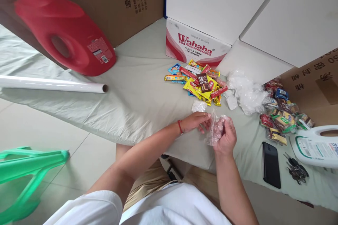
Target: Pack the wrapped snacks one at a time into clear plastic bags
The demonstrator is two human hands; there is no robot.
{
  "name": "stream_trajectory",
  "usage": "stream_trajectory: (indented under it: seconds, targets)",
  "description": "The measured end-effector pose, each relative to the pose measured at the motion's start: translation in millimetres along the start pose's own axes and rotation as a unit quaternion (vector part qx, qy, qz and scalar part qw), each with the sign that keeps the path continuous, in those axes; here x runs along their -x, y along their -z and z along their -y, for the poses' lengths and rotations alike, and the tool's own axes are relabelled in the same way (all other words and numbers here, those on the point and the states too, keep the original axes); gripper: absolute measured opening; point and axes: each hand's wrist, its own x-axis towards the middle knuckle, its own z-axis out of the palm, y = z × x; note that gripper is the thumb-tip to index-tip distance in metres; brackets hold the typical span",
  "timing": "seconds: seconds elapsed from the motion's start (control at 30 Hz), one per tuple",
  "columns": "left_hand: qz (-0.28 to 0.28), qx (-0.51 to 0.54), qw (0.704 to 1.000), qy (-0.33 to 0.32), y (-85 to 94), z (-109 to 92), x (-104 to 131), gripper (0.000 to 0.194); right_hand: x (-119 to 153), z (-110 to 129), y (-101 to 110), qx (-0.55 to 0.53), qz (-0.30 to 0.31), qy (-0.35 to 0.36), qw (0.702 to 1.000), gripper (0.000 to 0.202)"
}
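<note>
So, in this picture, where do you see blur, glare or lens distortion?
Head view: even, soft light with faint shadows; the red jug and green stool near the left edge look stretched and smeared; mild glare runs along the white roll; the clear bag held between left hand and right hand is slightly blurred.

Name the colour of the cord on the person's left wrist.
Red; the thin cord bracelet shows best in the head view.

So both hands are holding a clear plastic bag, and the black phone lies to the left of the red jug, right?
Not quite. In the head view the black phone lies far right of the red jug, near the keys. The rest stands: left hand and right hand hold the clear plastic bag.
</note>
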Motion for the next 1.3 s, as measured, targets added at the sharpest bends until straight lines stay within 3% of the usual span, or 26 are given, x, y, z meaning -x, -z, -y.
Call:
stream_trajectory:
  seconds: [0.1,0.17,0.43,0.57,0.67,0.77,1.0,1.23,1.3]
  targets:
    - [-0.018,0.085,0.996,-0.023,-1.8,3.3,-1.2,0.057,2.4,-4.1,-13.2,0.022,0.042,-0.004,0.999,0.042]
    - [-0.051,0.11,0.991,-0.051,-2.1,3.8,-2.3,0.055,0.5,-5.3,-14.5,0.019,0.028,-0.002,0.999,0.04]
    - [-0.097,0.152,0.978,-0.102,5.6,-8.1,-2.9,0.057,-27.9,-2.6,20.9,0.054,-0.175,0.09,0.979,0.042]
    - [-0.172,0.089,0.975,-0.11,9.0,-5.8,-7.9,0.048,-34.2,1.7,42.6,0.056,-0.227,0.087,0.968,0.042]
    - [-0.234,0.007,0.964,-0.123,13.0,-2.9,-10.8,0.036,-32.1,7.5,60.9,0.056,-0.242,0.064,0.966,0.041]
    - [-0.254,-0.043,0.958,-0.122,18.0,-1.5,-11.2,0.031,-25.7,13.7,83.7,0.078,-0.248,0.046,0.965,0.038]
    - [-0.232,-0.125,0.957,-0.12,22.4,3.1,-12.3,0.033,-3.8,10.7,133.0,0.166,-0.21,0.005,0.964,0.045]
    - [-0.233,-0.175,0.949,-0.121,22.0,3.3,-11.5,0.031,-1.0,-0.4,153.2,0.217,-0.209,0.0,0.954,0.047]
    - [-0.237,-0.164,0.951,-0.115,21.4,1.8,-10.6,0.03,-3.9,3.3,155.7,0.268,-0.227,0.036,0.935,0.044]
